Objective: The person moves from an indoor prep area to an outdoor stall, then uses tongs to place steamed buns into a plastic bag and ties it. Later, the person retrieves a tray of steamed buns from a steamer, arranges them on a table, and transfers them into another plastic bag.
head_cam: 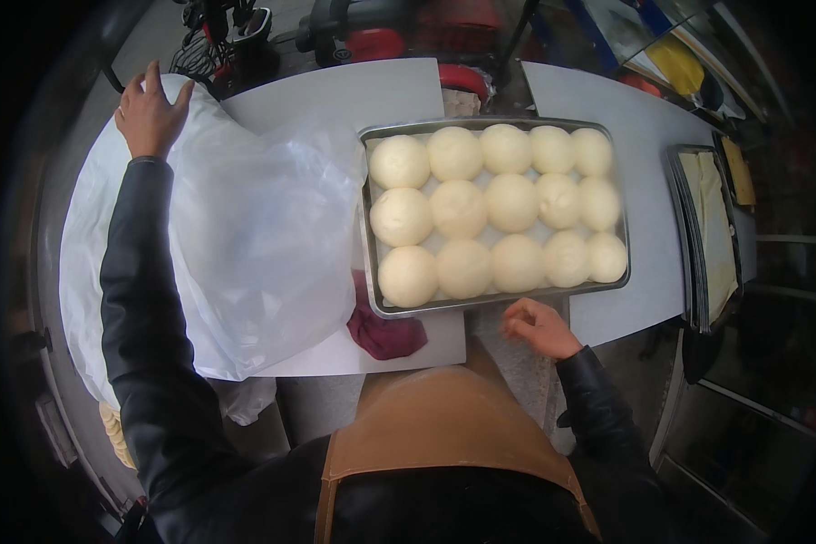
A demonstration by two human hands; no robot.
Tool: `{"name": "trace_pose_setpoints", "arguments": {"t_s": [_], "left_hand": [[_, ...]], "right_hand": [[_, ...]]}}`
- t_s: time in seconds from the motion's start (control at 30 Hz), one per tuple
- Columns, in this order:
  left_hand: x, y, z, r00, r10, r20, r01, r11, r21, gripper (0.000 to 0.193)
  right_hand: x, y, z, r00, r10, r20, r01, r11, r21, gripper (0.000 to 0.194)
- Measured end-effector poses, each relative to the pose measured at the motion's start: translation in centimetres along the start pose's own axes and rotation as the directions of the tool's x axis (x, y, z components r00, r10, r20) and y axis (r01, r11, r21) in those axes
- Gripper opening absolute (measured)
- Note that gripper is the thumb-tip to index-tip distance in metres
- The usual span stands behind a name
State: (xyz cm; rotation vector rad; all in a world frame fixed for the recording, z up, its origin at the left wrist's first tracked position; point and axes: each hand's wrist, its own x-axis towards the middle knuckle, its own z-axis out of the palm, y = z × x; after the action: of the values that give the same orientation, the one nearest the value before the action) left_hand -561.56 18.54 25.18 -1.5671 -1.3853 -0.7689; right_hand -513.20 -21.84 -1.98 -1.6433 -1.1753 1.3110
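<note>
A metal tray (495, 299) holds several round, pale dough balls (517, 264) in three rows. To its left a translucent white plastic sheet (265, 265) lies bunched, its right edge against the tray's left rim. My left hand (153, 112) is stretched out to the far left, fingers spread, over the far end of a white covering (85, 238); whether it presses on it I cannot tell. Just off the tray's near rim is my right hand (542, 329), loosely curled, with nothing visible in it. A dark red cloth (387, 333) lies partly under the tray's near left corner.
The tray spans two white tabletops (625, 299) with a gap between them. Stacked dark trays (704, 238) with a pale cloth on top stand at the right. Red and black equipment (374, 44) and a bundle of cables (197, 61) sit beyond the tables.
</note>
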Motion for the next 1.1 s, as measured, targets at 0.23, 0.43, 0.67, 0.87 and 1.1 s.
{"name": "trace_pose_setpoints", "arguments": {"t_s": [0.23, 0.43, 0.67, 0.87, 1.1], "left_hand": [[-5.9, 22.9, -2.4, 0.596, 0.76, 0.259, -0.063, 0.366, -0.928, 0.068], [-7.5, 29.7, 7.7, 0.742, 0.53, 0.411, -0.029, 0.637, -0.77, 0.086], [-6.3, 31.9, 13.1, 0.736, 0.498, 0.459, -0.021, 0.694, -0.72, 0.087], [-3.4, 29.7, 13.9, 0.751, 0.498, 0.434, 0.012, 0.646, -0.763, 0.07], [0.0, 26.8, 14.6, 0.842, 0.359, 0.402, 0.142, 0.572, -0.808, 0.08]], "right_hand": [[14.8, -15.2, -5.0, 0.728, -0.675, -0.117, 0.416, 0.571, -0.708, 0.057], [30.5, -22.6, -1.6, 0.634, -0.753, 0.173, 0.55, 0.282, -0.786, 0.076], [38.8, -25.7, 0.9, 0.759, -0.627, 0.175, 0.345, 0.159, -0.925, 0.066], [39.3, -29.3, -0.3, 0.833, -0.535, 0.138, 0.255, 0.151, -0.955, 0.069], [37.7, -31.6, -4.6, 0.67, -0.74, 0.051, 0.462, 0.363, -0.809, 0.075]]}}
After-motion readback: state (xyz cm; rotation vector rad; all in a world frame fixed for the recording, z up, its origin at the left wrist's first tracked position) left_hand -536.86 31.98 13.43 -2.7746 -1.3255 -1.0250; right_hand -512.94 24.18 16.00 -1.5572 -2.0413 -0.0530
